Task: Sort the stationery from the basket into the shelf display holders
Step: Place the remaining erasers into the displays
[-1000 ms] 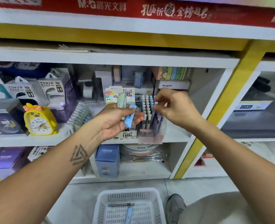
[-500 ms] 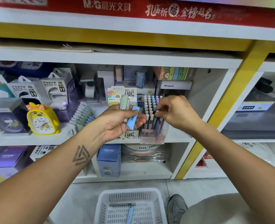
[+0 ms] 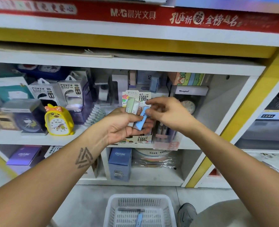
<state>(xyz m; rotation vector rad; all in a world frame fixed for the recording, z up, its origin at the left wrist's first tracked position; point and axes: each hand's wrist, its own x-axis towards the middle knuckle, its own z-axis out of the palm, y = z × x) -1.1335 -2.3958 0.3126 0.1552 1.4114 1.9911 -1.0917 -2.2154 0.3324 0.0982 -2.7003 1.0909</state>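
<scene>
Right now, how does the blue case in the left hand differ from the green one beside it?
The blue case leans to the right, and the right hand touches its top; the green case stands nearly upright and untouched by that hand. The blue case sits nearer the fingertips, the green one further back. Both are slim pastel cases held in the left hand.

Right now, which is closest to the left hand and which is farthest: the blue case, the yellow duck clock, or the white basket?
1. Blue case: held in the left hand.
2. Yellow duck clock: on the shelf, to its left.
3. White basket: down on the floor, farthest.
</scene>
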